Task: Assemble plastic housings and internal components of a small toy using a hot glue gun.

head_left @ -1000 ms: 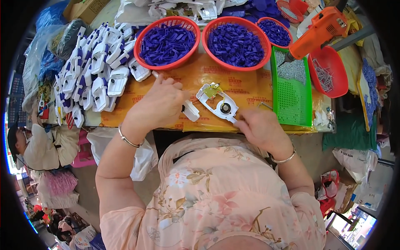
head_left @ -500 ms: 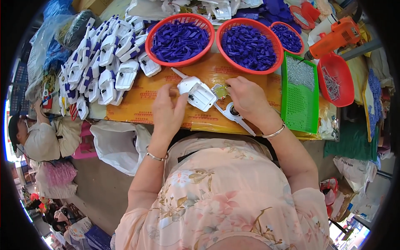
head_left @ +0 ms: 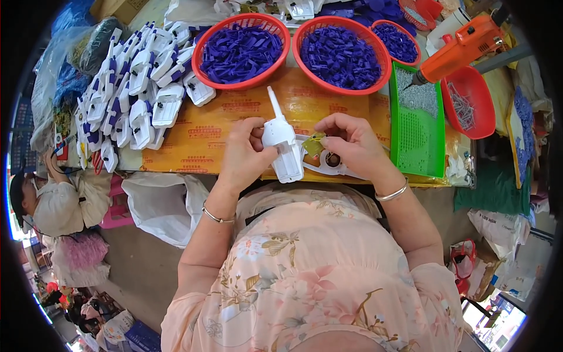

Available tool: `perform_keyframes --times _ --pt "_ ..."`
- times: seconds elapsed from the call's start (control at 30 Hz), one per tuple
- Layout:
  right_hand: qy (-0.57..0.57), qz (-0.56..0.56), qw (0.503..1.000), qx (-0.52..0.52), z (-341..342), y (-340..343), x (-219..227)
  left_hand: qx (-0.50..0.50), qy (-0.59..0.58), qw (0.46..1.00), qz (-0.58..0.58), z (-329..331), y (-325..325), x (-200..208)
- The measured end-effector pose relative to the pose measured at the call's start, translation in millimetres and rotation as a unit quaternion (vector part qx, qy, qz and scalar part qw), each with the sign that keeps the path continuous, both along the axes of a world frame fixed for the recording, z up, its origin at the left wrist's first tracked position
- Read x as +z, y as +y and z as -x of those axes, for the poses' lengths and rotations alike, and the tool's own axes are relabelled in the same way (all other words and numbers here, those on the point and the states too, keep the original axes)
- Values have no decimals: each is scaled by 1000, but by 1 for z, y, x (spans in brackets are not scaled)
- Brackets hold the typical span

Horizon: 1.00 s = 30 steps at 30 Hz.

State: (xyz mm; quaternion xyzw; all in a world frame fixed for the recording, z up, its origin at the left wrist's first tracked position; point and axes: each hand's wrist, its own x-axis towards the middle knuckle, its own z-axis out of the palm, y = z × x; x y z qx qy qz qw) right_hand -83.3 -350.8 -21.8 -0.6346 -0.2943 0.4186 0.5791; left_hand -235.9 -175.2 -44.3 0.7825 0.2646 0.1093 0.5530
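In my left hand (head_left: 245,154), thumb and fingers close on the side of a white plastic housing (head_left: 287,159). Its narrow stem points away from me and its open rectangular compartment faces up. Between the thumb and fingers of my right hand (head_left: 356,146) is a small yellow-green circuit board (head_left: 313,146), just right of the housing. A second white shell piece (head_left: 324,169) lies beneath the board and my right fingers, with a dark round part (head_left: 333,159) in it. My right hand partly covers this piece.
Two red baskets (head_left: 202,75) (head_left: 384,79) of purple plastic parts stand beyond my hands. A pile of white-and-purple housings (head_left: 138,82) lies left. At right are a green tray (head_left: 419,161) of small metal pieces, a red bowl (head_left: 485,97) of screws and an orange power screwdriver (head_left: 460,53). Another person (head_left: 58,196) sits far left.
The white housing has turned more upright, its stem pointing away from me, and moved slightly nearer. My right hand has brought the circuit board a little lower, over the second shell piece.
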Motion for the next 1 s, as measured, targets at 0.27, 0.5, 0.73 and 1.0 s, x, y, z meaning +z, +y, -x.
perform_keyframes --times 0.27,0.5,0.73,1.0 --pt "44 -39 998 30 12 -3 22 -4 -135 930 342 -12 -15 22" --pt "-37 -75 995 48 13 0 25 -42 -81 946 311 -10 -22 25" --pt "-350 -70 934 -26 7 3 5 28 -146 918 367 -3 -12 22" --pt "-257 -182 945 -84 17 10 -14 -17 -106 936 335 -12 -21 27"
